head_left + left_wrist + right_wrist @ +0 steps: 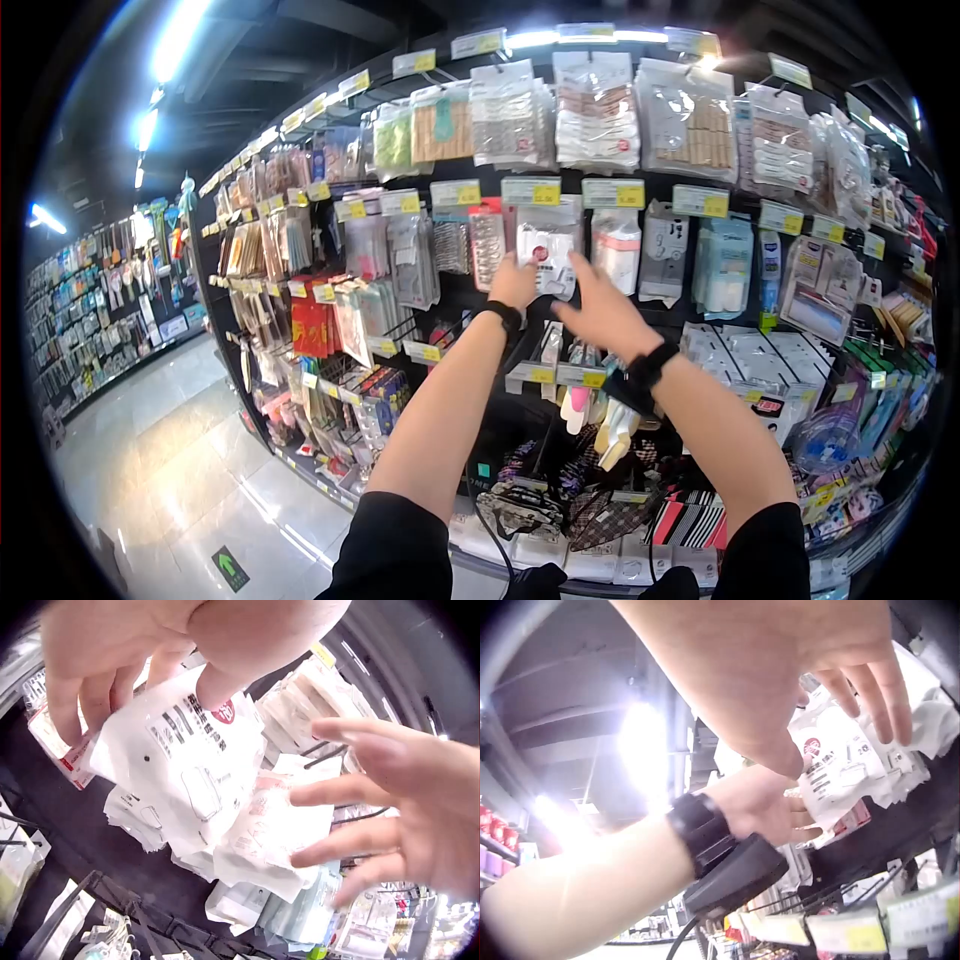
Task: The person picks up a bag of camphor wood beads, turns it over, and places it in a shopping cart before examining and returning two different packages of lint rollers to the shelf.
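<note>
A white plastic packet [553,250] with a red round logo and dark print hangs on the middle row of the rack. My left hand [514,284] holds its left side, thumb on the printed front and fingers round the edge, as the left wrist view shows. To the right of the packet, my right hand [605,315] has its fingers spread, with nothing gripped. More white packets [262,832] hang behind and beside the held one. A red-edged card pack [487,245] hangs just left of it.
Price labels [530,191] on hooks run above each row. Bagged clothes pegs [690,118] hang on the top row. Below the hands are small hanging goods and patterned bags [610,515]. A tiled aisle [170,450] lies at the left.
</note>
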Motion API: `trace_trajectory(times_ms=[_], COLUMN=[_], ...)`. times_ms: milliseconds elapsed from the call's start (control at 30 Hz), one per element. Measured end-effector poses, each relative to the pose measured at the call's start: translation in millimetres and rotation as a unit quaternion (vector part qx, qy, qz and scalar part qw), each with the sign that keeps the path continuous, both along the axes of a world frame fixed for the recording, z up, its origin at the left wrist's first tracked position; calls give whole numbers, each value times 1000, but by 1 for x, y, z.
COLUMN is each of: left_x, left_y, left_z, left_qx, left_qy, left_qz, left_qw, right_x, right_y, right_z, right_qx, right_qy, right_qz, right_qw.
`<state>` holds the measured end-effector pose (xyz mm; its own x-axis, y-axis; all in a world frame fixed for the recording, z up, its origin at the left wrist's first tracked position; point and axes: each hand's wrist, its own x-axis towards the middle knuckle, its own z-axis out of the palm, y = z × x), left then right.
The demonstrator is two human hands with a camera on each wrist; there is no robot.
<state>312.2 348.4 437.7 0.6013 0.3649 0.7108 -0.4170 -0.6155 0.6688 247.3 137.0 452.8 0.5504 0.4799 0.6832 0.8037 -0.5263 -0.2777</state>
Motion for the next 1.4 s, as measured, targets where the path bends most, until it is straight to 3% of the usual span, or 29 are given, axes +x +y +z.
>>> trace_trajectory(times_ms=[100,233,300,367,433,500,633,667,800,833,933,1033,1067,1133,1267,1367,1400], left_x=[-22,-38,-79,-81,-129,-146,-219,-235,-251,-256,-286,-320,-336,-351,-345,-329,-327], left_y=[3,-1,-15,-7,-24,-19,-43,-58,-84,-93,-143,-185,-192,-206,-242,-269,-278], left_z=[10,-4,2,-14,-15,-42,-69,-71,-80,-74,-32,11,26,41,41,23,17], left_qx=[-2,42,49,47,-18,-73,18,-24,-2,-2,65,117,163,218,270,297,308], left_qy=[109,20,60,21,16,-60,-21,-26,-58,-75,-181,-379,-416,-470,-476,-435,-427], left_qz=[35,124,69,39,-76,-196,-164,-195,-176,-178,-151,-187,-118,-82,-136,-209,-228], left_qw=[993,991,995,998,997,976,986,980,983,981,970,899,887,852,826,824,819], right_x=[-40,-99,-121,-147,-165,-184,-221,-231,-260,-264,-285,-305,-310,-317,-319,-329,-321], right_y=[-36,-97,-130,-168,-204,-242,-314,-332,-395,-405,-423,-417,-413,-409,-413,-391,-395], right_z=[-21,-46,-59,-70,-82,-103,-150,-161,-201,-212,-218,-222,-227,-244,-340,-353,-390], right_qx=[-33,-56,-62,-54,-61,-35,48,55,167,192,177,186,190,203,213,190,113], right_qy=[-15,-65,-32,11,86,124,183,201,298,265,253,264,279,301,327,353,345], right_qz=[32,75,86,85,60,17,-86,-118,-174,-178,-234,-258,-268,-266,-247,-267,-278], right_qw=[999,993,994,995,993,992,978,971,923,928,922,911,902,893,887,876,889])
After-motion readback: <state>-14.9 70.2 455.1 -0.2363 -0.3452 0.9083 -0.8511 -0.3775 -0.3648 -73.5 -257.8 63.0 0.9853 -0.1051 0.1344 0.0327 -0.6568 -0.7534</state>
